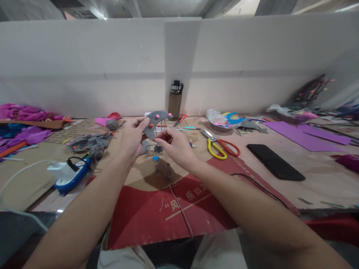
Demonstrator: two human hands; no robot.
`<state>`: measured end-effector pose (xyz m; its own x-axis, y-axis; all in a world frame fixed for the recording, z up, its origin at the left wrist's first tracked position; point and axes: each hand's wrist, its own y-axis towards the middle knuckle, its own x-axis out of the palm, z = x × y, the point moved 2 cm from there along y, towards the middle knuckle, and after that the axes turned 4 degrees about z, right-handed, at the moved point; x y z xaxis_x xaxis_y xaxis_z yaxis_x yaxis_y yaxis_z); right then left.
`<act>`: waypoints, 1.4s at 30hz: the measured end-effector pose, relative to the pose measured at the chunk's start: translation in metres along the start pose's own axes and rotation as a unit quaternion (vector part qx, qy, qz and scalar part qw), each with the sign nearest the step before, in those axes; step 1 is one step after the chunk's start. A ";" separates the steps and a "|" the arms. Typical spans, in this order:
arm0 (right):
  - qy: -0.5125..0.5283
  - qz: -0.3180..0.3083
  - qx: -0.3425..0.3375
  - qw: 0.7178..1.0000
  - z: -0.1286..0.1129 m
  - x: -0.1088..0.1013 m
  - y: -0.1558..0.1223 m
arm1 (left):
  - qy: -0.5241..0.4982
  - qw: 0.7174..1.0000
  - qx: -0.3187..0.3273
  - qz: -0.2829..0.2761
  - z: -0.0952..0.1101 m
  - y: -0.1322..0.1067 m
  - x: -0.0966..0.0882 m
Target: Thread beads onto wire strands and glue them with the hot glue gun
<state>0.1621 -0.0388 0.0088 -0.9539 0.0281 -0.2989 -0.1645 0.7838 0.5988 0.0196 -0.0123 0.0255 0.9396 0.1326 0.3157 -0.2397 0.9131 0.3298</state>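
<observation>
My left hand (131, 139) holds a grey felt crescent (155, 118) up above the cardboard, thumb on its face near the left edge. Pink and orange round-headed pins stick out of the felt, and thin pin shafts show below its right arm. At the crescent's lower tip, my right hand (176, 145) is closed in a pinch; whether a pin is also between those fingers is too small to see. Beneath the hands, grey yarn (168, 172) trails over the red and brown cardboard (140, 209). A small blue piece (155, 158) lies just above the yarn.
Scissors (221, 145) with yellow and red handles and a black phone (275, 161) lie to the right. A dark bottle (175, 101) stands by the wall. At left are a blue power strip (71, 179), grey felt pieces (89, 142) and yarn balls (96, 152). Purple sheets (300, 135) lie far right.
</observation>
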 end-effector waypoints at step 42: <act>0.034 0.083 0.039 0.995 -0.001 -0.022 0.009 | 0.025 0.997 -0.036 0.059 -0.008 0.015 -0.016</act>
<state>0.1811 -0.0330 0.0219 -0.9815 0.1213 -0.1478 0.0144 0.8178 0.5753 0.0028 0.0024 0.0178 0.9175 0.2574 0.3031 -0.3323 0.9150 0.2287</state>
